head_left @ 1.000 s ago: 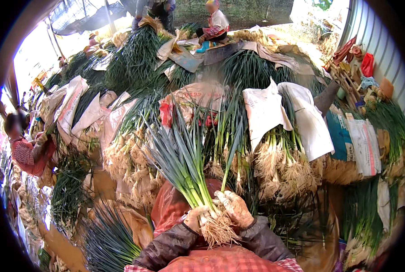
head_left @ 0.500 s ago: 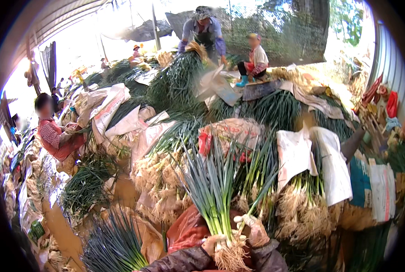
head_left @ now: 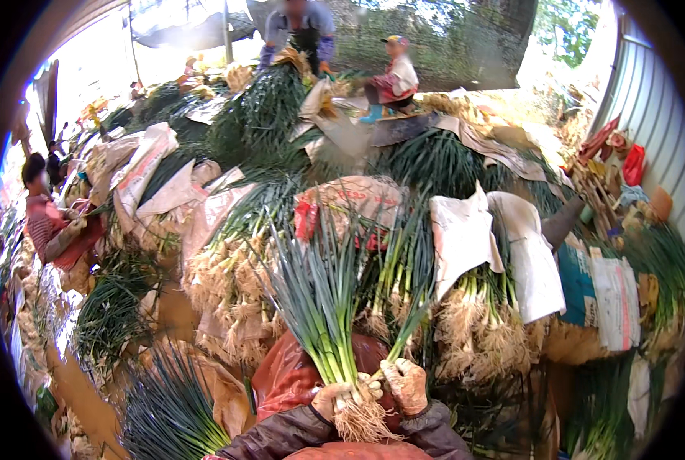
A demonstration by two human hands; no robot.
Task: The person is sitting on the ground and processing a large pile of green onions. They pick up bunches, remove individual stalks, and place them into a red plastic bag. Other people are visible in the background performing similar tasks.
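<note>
My left hand (head_left: 332, 400) is closed around the base of a bunch of green onions (head_left: 329, 322) with long dark green leaves, pale stems and straw-coloured roots. The bunch stands over my lap, leaves pointing away from me. Beside it, my right hand (head_left: 405, 386) pinches one separate green onion stalk (head_left: 414, 326) near its lower end, its leaf leaning up to the right. A red apron (head_left: 287, 374) covers my lap under both hands. At the lower left, next to my left forearm, lies a loose pile of green onions (head_left: 170, 410) with their leaves fanned out.
Stacked green onions with roots outward (head_left: 231, 295) rise ahead of me. More hang at the right under white sacks (head_left: 463, 238). A printed sack (head_left: 350, 201) lies on the heap. Co-workers sit at the left (head_left: 55, 222) and far back (head_left: 392, 77); another stands (head_left: 300, 34).
The whole scene has shifted left and slightly up in the view. My right hand with the single stalk has come closer to the bunch's base. My left hand keeps its hold.
</note>
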